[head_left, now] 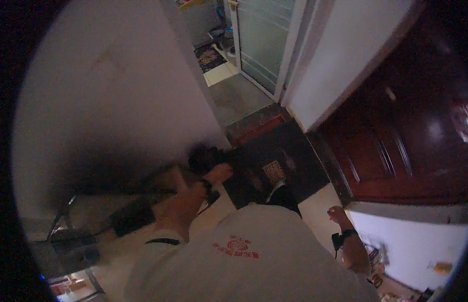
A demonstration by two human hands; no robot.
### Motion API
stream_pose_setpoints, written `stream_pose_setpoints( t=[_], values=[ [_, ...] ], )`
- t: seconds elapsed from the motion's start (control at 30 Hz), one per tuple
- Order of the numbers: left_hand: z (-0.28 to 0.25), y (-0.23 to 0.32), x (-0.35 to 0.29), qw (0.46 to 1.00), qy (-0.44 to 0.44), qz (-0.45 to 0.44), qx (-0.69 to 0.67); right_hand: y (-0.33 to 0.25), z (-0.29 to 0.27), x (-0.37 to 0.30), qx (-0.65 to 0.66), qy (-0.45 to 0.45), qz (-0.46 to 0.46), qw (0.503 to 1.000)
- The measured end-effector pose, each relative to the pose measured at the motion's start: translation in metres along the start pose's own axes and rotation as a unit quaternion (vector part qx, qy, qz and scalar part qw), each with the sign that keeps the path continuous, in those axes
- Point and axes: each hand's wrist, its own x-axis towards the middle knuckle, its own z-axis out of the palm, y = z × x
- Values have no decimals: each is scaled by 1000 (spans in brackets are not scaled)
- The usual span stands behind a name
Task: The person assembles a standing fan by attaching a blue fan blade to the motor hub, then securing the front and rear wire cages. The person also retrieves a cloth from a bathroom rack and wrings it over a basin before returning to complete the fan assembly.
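My left hand (pixel 220 173) reaches forward, low beside the wall, with a dark band on its wrist. A black, lumpy object (pixel 203 157) lies right next to it; its kind is lost in the shadow. The left fingers are dim and blurred, so I cannot tell whether they touch it. My right hand (pixel 337 214) hangs at my right side, fingers curled in and nothing visible in them. A black device (pixel 338 240) is strapped to that wrist. Between the hands, part of my foot (pixel 277 185) shows at the edge of a dark doormat (pixel 249 176).
A dark red panelled door (pixel 400 141) stands on the right. Ahead, a glass door (pixel 264 45) with a white frame opens onto another room. A pale wall (pixel 113 75) fills the left, with dark, shadowed furniture (pixel 130 216) below it. A white surface (pixel 410 246) is at lower right.
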Motion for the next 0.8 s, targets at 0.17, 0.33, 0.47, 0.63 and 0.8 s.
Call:
stream_pose_setpoints(
  t=[0.17,0.33,0.47,0.63,0.8],
  values=[
    [-21,85,126,995,22,5,-99,-38,-72,75,-138,-50,16,989],
    [-76,128,236,983,0,-185,11,-229,-181,202,-377,-51,-95,920],
    [-118,154,271,976,34,-216,-16,-393,-238,280,-362,11,-205,909],
    [-210,104,410,953,57,-298,-6,-618,-285,412,-338,-52,-262,903],
    [-287,50,495,959,37,-276,62,-767,-291,476,-401,-44,-308,862]
  ],
)
